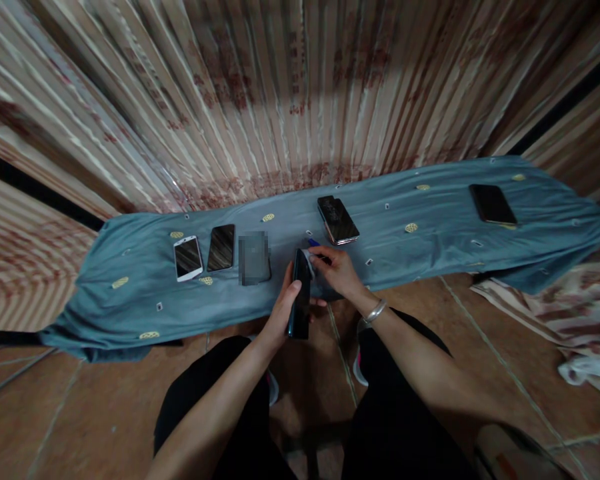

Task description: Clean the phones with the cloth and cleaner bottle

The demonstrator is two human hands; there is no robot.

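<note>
Left hand (283, 310) grips a dark phone (301, 293); right hand (336, 270) pinches perhaps a small cloth (307, 255), mostly hidden.

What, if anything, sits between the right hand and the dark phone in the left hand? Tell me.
Only a small pale cloth or wipe, pinched in the right hand and pressed on the top end of the dark phone, which the left hand grips. Nothing else visible lies between them.

Phones laid along a cloth (130, 293)

Three phones (221, 247) lie left, one (337, 219) behind the hands, another (493, 203) far right, apparently flat.
</note>
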